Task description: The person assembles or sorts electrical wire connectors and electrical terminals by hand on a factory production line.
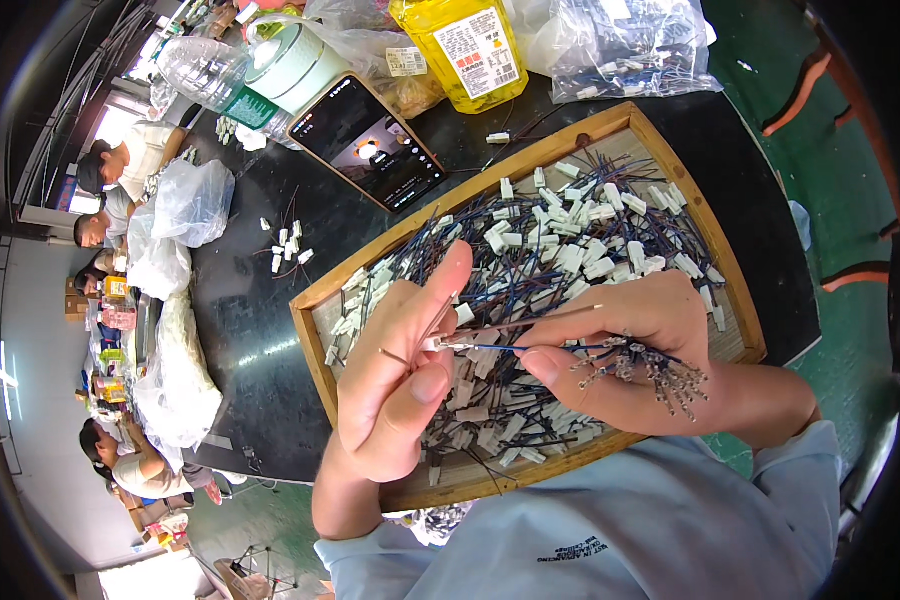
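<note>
My left hand is closed on a small white plastic connector, held between thumb and fingers with its forefinger raised. Brown wire runs out of the connector on both sides of the fingers. Opposite it, my right hand pinches a thin blue wire whose end meets the connector; whether it is seated inside I cannot tell. A bundle of dark wires with metal terminals also sticks out of my right hand. Both hands are above a wooden-framed tray heaped with white connectors on dark wires.
A lit phone leans behind the tray, by a mint-green container, a clear bottle and a yellow package. Loose connectors lie left on the black table. A plastic bag stands far right. Several people sit left.
</note>
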Demonstrator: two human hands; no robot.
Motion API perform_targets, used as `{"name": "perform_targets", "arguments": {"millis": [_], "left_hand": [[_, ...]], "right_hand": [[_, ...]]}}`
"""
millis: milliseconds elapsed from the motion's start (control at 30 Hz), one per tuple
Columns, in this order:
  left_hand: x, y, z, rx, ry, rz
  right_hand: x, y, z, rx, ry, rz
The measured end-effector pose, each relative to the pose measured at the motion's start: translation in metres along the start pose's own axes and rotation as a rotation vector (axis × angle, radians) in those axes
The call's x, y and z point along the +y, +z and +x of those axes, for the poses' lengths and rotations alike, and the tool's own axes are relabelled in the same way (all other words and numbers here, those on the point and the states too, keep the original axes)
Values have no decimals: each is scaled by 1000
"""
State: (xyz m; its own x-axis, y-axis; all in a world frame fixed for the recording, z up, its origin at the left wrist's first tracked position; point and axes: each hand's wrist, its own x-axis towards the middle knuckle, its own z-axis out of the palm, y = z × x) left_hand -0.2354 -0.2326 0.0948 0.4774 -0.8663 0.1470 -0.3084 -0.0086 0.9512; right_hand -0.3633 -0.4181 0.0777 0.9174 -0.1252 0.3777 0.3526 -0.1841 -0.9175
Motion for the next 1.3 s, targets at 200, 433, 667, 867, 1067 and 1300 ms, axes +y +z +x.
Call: {"name": "perform_targets", "arguments": {"millis": [200,433,667,867,1067,1300], "left_hand": [[-2,5,6,57,267,412],[-9,19,11,63,586,920],[-8,19,9,49,574,864],[-6,8,11,150,491,849],[-13,5,5,196,403,585],[-14,-2,9,358,105,-221]], "right_hand": [[-6,3,2,54,55,-21],[9,6,0,32,141,120],[10,12,3,95,-31,161],[-7,0,4,143,252,51],[-9,-2,7,267,293,84],[-4,1,12,357,226,167]]}}
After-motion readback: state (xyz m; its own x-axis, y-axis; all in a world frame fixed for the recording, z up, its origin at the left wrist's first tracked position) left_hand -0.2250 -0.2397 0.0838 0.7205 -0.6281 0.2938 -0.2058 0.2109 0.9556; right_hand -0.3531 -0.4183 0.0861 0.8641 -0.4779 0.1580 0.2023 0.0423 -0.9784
